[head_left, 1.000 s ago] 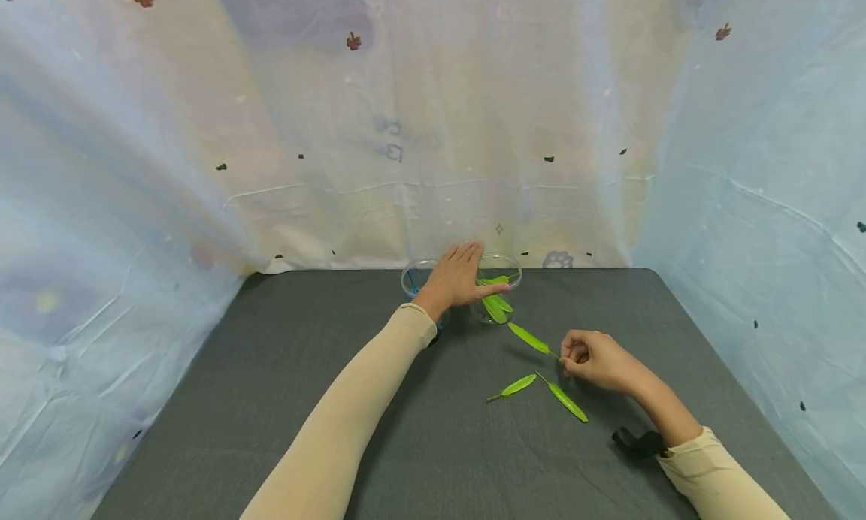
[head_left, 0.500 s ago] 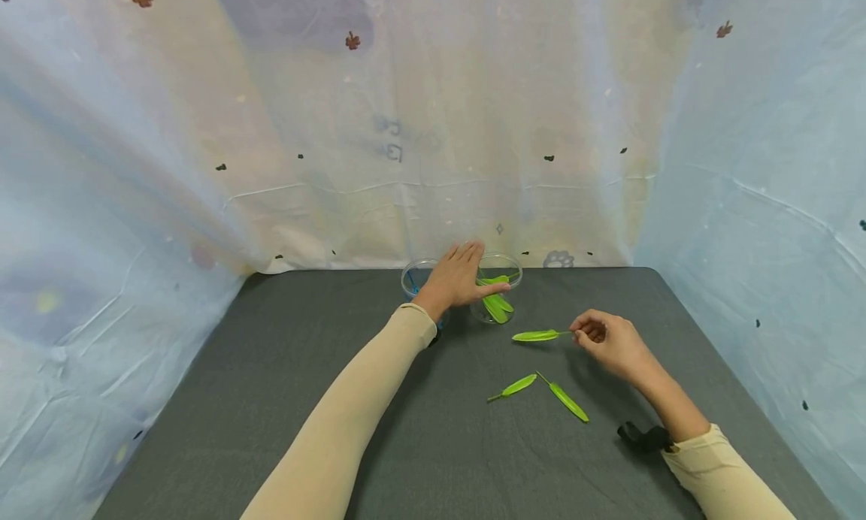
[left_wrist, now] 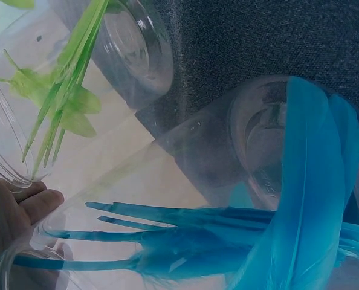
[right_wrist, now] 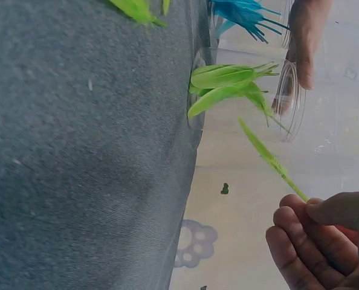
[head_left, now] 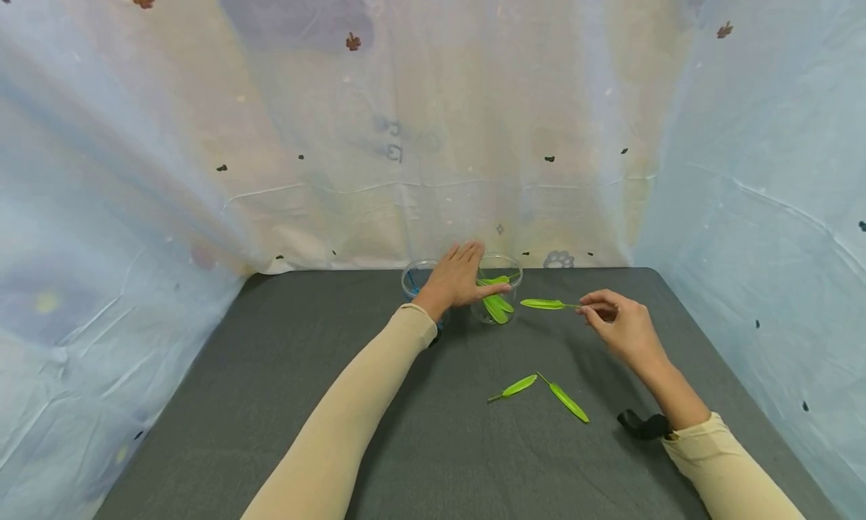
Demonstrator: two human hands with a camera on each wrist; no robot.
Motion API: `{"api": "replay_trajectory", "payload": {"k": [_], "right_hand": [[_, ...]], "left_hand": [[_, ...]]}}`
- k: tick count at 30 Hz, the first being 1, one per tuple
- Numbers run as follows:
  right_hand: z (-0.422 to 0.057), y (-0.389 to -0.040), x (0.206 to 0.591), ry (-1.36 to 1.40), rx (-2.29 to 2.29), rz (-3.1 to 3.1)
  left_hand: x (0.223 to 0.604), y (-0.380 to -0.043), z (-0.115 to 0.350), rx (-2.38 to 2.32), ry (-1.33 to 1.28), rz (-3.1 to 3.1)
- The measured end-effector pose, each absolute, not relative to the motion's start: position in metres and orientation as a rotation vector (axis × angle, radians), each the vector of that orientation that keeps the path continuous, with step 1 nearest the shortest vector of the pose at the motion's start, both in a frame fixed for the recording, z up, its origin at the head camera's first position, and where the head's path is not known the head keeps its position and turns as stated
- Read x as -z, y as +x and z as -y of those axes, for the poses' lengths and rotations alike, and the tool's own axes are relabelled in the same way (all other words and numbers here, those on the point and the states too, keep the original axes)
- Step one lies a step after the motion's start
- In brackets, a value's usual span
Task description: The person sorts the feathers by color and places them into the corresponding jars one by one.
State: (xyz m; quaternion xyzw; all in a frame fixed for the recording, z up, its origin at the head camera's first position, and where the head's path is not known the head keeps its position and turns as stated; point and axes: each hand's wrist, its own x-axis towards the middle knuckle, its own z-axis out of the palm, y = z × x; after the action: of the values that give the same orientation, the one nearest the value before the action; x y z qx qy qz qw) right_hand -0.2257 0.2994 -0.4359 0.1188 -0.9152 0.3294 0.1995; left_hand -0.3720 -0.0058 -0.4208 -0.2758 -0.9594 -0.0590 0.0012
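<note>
Between thumb and forefinger, my right hand [head_left: 624, 326] pinches a green feather [head_left: 541, 304] by its quill, raised above the table with its vane pointing left. Just left of that feather stands a clear jar [right_wrist: 237, 124] with several green feathers [right_wrist: 225, 84] in it. My left hand [head_left: 455, 278] rests with straight fingers across the tops of this jar and a second clear jar [head_left: 419, 264]. Inside the second jar are blue feathers [left_wrist: 306, 181], mostly hidden by the hand in the head view. Two green feathers [head_left: 519, 385] lie on the table nearer the front.
Dark grey cloth covers the table [head_left: 284, 400]. Behind it and along both sides hangs a pale patterned curtain [head_left: 433, 129], close behind the jars. A black strap [head_left: 641, 425] sits at the right wrist.
My right hand has lifted the held green feather up and away from the table, swinging it from slanted to nearly level beside the green jar. The left hand stays put.
</note>
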Motion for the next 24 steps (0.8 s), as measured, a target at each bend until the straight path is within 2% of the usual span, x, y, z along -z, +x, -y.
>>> {"api": "replay_trajectory", "payload": {"k": [13,24], "right_hand": [[-0.295,-0.235,0.424,0.214,-0.841,2.352],[-0.281,-0.249,0.405,0.330,-0.786,2.173]], "left_hand": [[0.421,-0.371,0.006,0.197,-0.875,3.001],[0.420,-0.371,0.006,0.183,-0.878,3.007]]}}
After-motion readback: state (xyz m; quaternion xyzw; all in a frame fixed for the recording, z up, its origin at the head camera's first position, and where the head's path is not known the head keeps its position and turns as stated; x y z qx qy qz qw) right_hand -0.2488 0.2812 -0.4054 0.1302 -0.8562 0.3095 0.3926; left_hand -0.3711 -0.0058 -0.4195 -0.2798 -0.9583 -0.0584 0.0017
